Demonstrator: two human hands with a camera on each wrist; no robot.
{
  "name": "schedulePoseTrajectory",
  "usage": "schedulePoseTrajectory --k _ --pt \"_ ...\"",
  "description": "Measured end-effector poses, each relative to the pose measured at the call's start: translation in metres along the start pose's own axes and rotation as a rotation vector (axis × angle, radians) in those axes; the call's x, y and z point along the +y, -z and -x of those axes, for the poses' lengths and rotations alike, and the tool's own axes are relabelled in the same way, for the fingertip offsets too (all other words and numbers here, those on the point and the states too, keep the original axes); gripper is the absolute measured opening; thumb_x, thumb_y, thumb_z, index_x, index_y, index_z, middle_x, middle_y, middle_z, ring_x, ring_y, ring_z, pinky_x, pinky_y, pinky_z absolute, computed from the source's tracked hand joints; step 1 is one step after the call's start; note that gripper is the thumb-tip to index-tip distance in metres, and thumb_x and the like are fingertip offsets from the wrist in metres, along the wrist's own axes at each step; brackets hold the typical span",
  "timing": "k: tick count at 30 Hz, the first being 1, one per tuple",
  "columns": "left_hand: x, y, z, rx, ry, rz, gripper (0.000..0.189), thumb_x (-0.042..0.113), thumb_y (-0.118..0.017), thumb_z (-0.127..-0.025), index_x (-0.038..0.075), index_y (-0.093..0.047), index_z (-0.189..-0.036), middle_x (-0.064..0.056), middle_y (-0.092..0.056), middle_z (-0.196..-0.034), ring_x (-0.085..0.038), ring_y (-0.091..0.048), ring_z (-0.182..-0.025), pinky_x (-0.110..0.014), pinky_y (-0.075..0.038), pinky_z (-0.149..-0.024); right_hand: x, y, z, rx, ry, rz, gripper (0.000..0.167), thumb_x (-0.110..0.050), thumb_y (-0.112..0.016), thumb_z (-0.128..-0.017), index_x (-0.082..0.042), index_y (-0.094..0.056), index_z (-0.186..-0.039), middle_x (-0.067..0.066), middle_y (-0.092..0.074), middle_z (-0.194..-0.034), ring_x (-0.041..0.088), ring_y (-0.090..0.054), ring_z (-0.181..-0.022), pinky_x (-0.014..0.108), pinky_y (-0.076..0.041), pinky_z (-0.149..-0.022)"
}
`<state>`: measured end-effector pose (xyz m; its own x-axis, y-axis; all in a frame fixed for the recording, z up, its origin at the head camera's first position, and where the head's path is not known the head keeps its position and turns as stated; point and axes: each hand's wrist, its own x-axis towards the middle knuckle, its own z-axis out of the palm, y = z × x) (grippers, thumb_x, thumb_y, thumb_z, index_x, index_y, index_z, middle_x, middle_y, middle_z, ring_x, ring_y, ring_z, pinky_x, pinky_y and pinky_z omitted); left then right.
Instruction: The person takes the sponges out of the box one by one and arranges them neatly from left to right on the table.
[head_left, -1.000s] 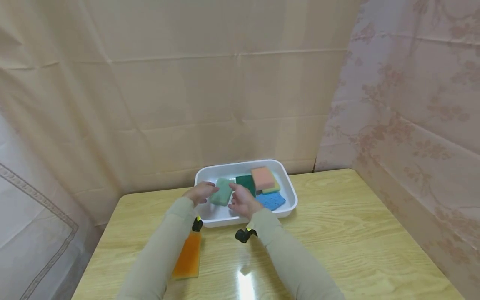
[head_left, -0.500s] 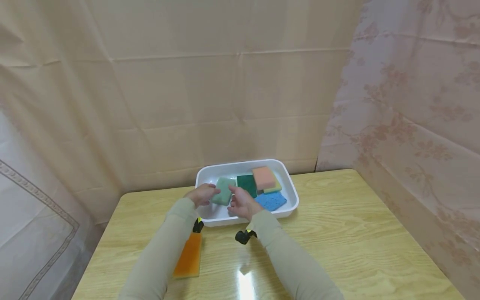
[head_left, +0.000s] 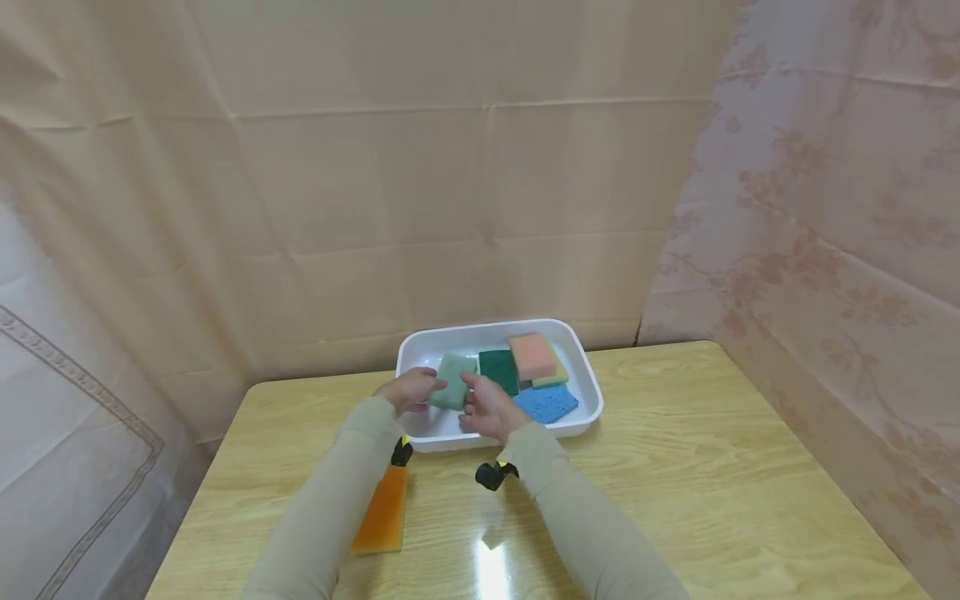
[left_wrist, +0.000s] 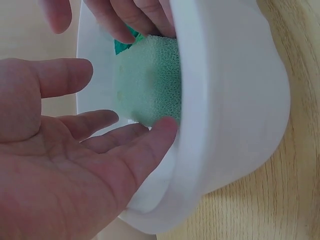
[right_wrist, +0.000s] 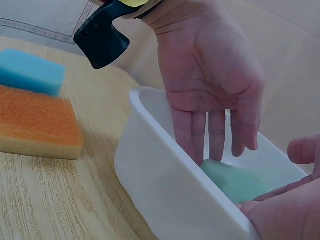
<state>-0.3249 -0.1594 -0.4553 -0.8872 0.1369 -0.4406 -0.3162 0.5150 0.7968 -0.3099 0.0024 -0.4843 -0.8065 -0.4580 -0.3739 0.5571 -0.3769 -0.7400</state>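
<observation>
A pale green sponge [head_left: 453, 382] lies in the left part of a white tray [head_left: 442, 445]. My left hand [head_left: 411, 389] reaches over the tray's front left, with its fingers extended beside the sponge's left end; in the left wrist view the fingertips of the left hand [left_wrist: 75, 150] come right up to the sponge's edge [left_wrist: 150, 82]. On the opposite side is my right hand [head_left: 491, 408], thumb raised and fingers loosely bent, its fingertips at the sponge's other end. Neither hand is wrapped around the sponge.
Right in the tray are a dark green scouring pad [head_left: 498, 371], a pink sponge [head_left: 532, 356] over a yellow one [head_left: 553, 377], and a blue sponge [head_left: 546, 403]. An orange sponge [right_wrist: 37, 120] and a light blue sponge [right_wrist: 30, 70] lie on the wooden table outside it.
The whole head view has shifted slightly, moving things a little to the right. Both hands stay around the pale green sponge, the left one's fingers slightly closer to it.
</observation>
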Motion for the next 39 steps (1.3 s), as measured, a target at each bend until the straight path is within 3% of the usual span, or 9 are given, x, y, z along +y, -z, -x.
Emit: schedulePoseTrajectory --k 8,18,28,36,39 --pt "-0.005 -0.007 0.002 0.016 0.011 0.005 0.062 0.021 -0.053 -0.100 -0.009 -0.029 -0.149 -0.027 -0.032 -0.153 -0.040 -0.039 -0.137 -0.051 -0.040 -0.108 0.004 0.001 0.004 0.033 -0.018 -0.036 0.064 -0.027 -0.041 -0.107 0.002 -0.008 -0.154 0.030 -0.009 -0.160 0.039 -0.007 -0.150 0.053 -0.003 -0.120" --pt "-0.009 -0.006 0.006 0.025 0.023 0.043 0.068 0.021 -0.056 -0.098 -0.009 -0.025 -0.151 -0.028 -0.027 -0.156 -0.041 -0.038 -0.138 -0.051 -0.042 -0.106 0.006 -0.001 0.007 -0.007 -0.015 -0.034 0.063 -0.026 -0.041 -0.107 0.005 -0.010 -0.152 0.031 -0.015 -0.157 0.039 -0.012 -0.149 0.052 -0.004 -0.120" --pt "0.001 -0.006 0.009 0.023 -0.032 0.018 0.069 0.023 -0.057 -0.098 -0.010 -0.026 -0.150 -0.027 -0.028 -0.156 -0.040 -0.039 -0.137 -0.050 -0.044 -0.105 -0.003 -0.007 0.007 -0.001 -0.024 -0.023 0.074 -0.026 -0.043 -0.105 0.009 0.002 -0.152 0.033 0.004 -0.159 0.041 0.002 -0.149 0.050 -0.003 -0.121" --pt "0.006 -0.004 0.009 0.030 -0.027 0.040 0.067 0.023 -0.057 -0.099 -0.009 -0.027 -0.150 -0.026 -0.031 -0.154 -0.039 -0.040 -0.137 -0.050 -0.045 -0.104 -0.011 -0.007 0.009 -0.022 -0.015 0.000 0.070 -0.026 -0.042 -0.105 0.009 -0.003 -0.152 0.032 -0.009 -0.159 0.040 -0.008 -0.149 0.049 -0.005 -0.121" --pt "0.008 -0.005 0.010 0.046 -0.042 0.042 0.066 0.022 -0.057 -0.099 -0.009 -0.027 -0.149 -0.026 -0.033 -0.152 -0.038 -0.041 -0.136 -0.049 -0.046 -0.103 -0.015 -0.007 0.011 -0.020 -0.001 0.002 0.071 -0.024 -0.043 -0.105 0.007 -0.001 -0.153 0.030 -0.006 -0.160 0.038 -0.007 -0.150 0.048 -0.006 -0.121"
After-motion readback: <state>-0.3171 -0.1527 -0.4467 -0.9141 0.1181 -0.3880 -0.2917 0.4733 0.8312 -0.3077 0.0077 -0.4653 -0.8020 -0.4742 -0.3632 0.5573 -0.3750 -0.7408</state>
